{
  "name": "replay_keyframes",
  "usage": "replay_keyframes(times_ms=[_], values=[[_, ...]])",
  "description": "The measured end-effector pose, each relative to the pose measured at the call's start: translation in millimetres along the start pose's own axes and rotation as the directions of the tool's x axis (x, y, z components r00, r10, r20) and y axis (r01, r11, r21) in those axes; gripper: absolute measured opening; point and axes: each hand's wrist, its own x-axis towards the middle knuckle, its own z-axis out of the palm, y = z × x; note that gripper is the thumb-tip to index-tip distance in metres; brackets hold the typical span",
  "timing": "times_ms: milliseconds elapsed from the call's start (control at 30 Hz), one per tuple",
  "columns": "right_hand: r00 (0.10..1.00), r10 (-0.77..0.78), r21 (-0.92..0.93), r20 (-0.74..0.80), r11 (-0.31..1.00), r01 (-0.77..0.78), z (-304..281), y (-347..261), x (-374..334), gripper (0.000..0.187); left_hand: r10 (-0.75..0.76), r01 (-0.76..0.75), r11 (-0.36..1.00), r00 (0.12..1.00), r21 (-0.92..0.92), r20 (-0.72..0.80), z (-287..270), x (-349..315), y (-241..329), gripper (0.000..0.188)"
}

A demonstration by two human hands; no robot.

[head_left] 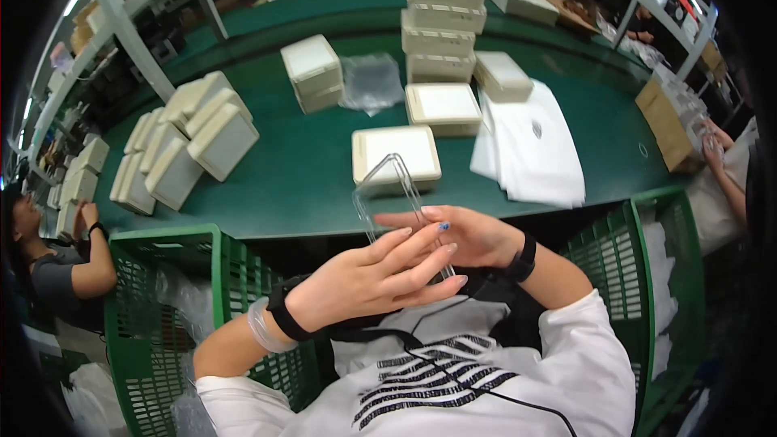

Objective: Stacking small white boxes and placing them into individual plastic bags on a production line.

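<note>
Between my hands, above the near table edge, is a clear, see-through plastic case (pixel 390 193) with a thin raised rim, standing tilted. My right hand (pixel 479 236) grips it from behind, one finger reaching across its back. My left hand (pixel 368 279) lies over its lower front, fingers stretched out and slightly spread against it. Just beyond the case sits a cream box (pixel 376 146) with a white top. Another such box (pixel 443 103) lies behind it.
A tall stack of cream boxes (pixel 441 16) rises at the back. Tilted boxes (pixel 222 142) lean at left. White bags (pixel 538 154) lie at right, a clear bag (pixel 371 85) at centre. Green crates (pixel 166 236) flank me. Other people work at both sides.
</note>
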Motion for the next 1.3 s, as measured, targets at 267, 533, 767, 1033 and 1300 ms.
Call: replay_keyframes(times_ms=[267,533,767,1033,1300], values=[[0.997,0.029,0.277,-0.069,0.961,-0.009,-26.4,-17.0,-7.0,0.068,-0.207,0.201,0.970,0.978,-0.138,-0.026,-2.3,1.4,20.2,0.052],[0.815,-0.556,-0.868,0.162,-0.473,-0.150,-128.4,-179.9,19.3,0.068,-0.468,0.619,0.667,0.781,-0.414,0.413,-30.0,7.8,-71.4,0.104],[0.938,-0.338,-0.870,0.075,-0.482,-0.104,-178.9,-190.8,41.9,0.061,-0.265,0.693,0.495,0.694,-0.524,0.669,40.7,-1.0,-196.7,0.114],[0.954,-0.297,-0.897,0.042,-0.432,-0.095,-181.9,-185.8,36.9,0.064,-0.038,0.629,0.616,0.626,-0.475,0.779,116.9,43.2,-238.3,0.115],[0.977,-0.215,-0.937,-0.009,-0.338,-0.083,-189.1,-186.6,28.0,0.076,0.049,0.578,0.655,0.611,-0.487,0.790,154.4,68.3,-245.3,0.119]])
